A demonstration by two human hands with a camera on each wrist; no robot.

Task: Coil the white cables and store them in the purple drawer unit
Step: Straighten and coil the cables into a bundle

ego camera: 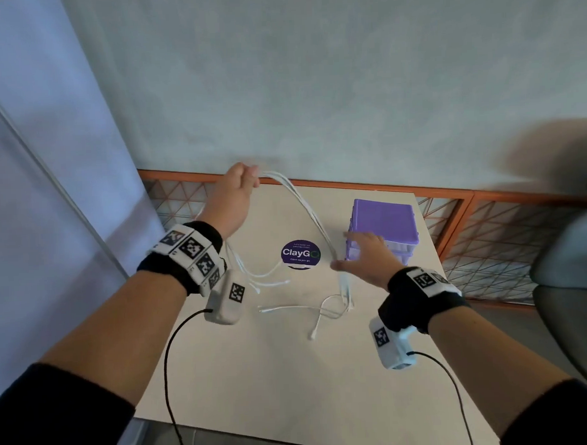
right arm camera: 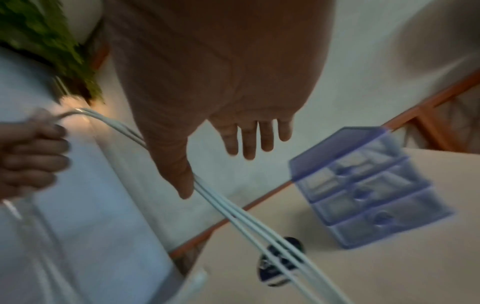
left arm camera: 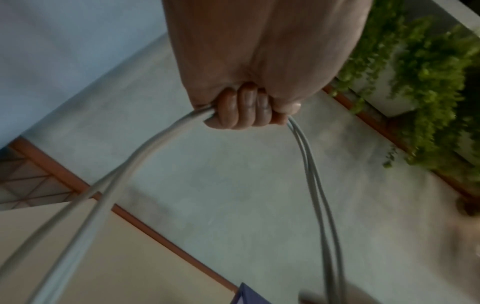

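Left fingers (left arm camera: 240, 111) curled round white cables (ego camera: 305, 205), right fingers (right arm camera: 249, 139) spread, beige table (ego camera: 290, 372), grey wall (ego camera: 313, 71)

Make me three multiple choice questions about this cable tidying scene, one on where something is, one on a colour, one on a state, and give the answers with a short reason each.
1. Where does the drawer unit stand?
A. on the far right part of the table
B. on the floor
C. at the table's near left corner

2. What colour is the round sticker?
A. orange
B. dark purple with white lettering
C. green

3. How is the left hand engaged?
A. flat on the table
B. raised, gripping the white cables
C. pulling a drawer

Answers:
1 A, the head view shows it near the far right edge.
2 B, the lettering reads white on dark purple.
3 B, the left wrist view shows fingers curled round the strands.
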